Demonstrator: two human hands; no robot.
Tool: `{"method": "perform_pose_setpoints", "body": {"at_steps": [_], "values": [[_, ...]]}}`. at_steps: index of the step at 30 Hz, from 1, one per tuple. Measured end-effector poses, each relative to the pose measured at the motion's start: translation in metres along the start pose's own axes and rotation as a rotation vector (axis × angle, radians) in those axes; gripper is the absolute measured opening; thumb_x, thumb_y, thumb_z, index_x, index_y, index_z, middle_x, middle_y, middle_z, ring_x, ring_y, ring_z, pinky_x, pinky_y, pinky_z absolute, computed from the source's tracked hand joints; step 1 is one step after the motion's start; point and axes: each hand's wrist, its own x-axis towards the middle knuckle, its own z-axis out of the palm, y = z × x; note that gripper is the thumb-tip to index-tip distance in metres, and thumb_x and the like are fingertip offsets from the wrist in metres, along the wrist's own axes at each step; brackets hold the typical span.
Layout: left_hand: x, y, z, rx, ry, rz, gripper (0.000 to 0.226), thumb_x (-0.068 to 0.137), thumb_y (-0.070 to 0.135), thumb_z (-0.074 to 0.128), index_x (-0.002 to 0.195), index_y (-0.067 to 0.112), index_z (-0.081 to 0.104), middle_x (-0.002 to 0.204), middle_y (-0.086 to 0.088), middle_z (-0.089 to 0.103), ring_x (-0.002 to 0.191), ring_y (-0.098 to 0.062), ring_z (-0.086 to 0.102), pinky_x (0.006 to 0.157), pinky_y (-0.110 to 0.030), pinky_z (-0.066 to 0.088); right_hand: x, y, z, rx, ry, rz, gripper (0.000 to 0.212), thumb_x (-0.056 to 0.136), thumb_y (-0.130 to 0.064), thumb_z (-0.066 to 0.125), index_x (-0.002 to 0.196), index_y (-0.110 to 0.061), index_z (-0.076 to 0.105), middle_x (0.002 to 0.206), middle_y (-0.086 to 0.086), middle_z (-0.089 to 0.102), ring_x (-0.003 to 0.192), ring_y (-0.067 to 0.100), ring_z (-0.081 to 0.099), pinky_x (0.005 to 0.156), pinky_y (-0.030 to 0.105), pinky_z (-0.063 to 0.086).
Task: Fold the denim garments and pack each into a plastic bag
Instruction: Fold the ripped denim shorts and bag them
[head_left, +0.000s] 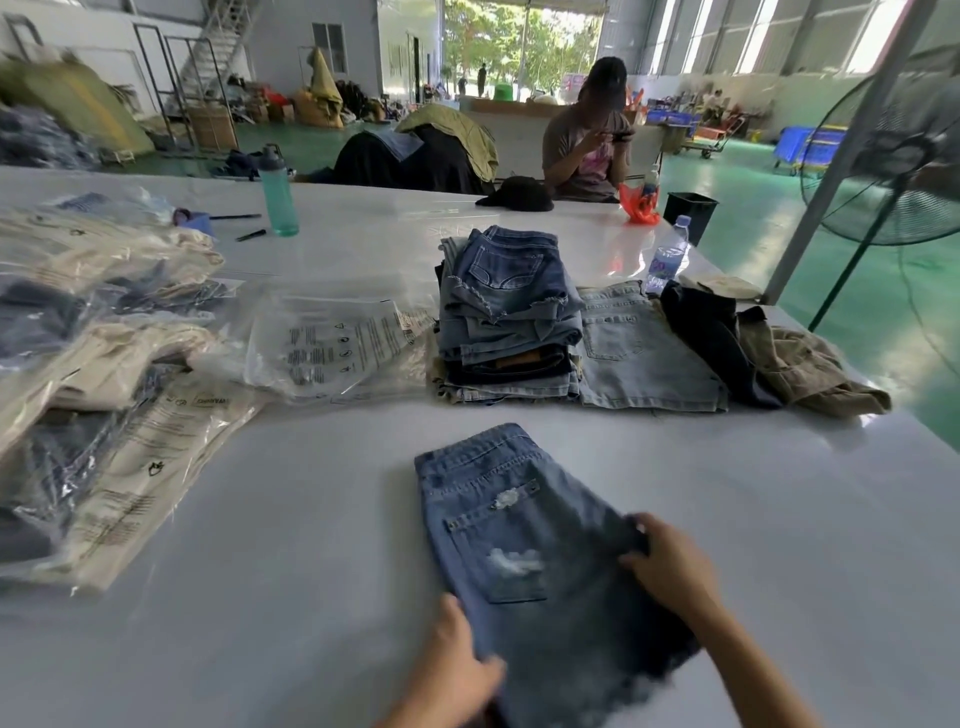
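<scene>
Denim shorts (524, 540): flat on the white bench (260, 597), near edge.
Left hand (457, 665): grasping the shorts' left side.
Right hand (670, 566): pinching their right edge.
Stack of folded denim (506, 317): beyond.

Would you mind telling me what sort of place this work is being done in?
Probably a garment packing warehouse: a big white table holds a stack of folded denim shorts and bagged clothes, with a green floor, a fan and blue crates behind.
</scene>
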Motion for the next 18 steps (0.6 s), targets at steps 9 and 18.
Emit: {"method": "perform_pose_setpoints", "body": {"at_steps": [9,18], "values": [[0.043,0.019,-0.019,-0.091,0.324,0.126,0.021,0.086,0.003,0.054,0.105,0.006,0.061,0.103,-0.011,0.066,0.096,-0.024,0.062,0.084,-0.026,0.043,-0.005,-0.032,0.018,-0.16,0.057,-0.435,0.052,0.087,-0.057,0.052,0.133,-0.032,0.05,0.139,-0.008,0.046,0.13,0.014,0.04,0.107,0.036,0.026],[0.113,0.009,-0.046,-0.163,0.291,0.07,0.059,0.081,-0.012,0.049,0.137,0.005,0.042,0.136,-0.014,0.052,0.122,-0.029,0.051,0.1,-0.029,0.038,-0.01,-0.077,0.047,-0.41,0.086,-0.533,0.056,0.086,-0.055,0.045,0.128,-0.018,0.052,0.13,0.014,0.049,0.126,0.031,0.043,0.109,0.064,0.014]]}}
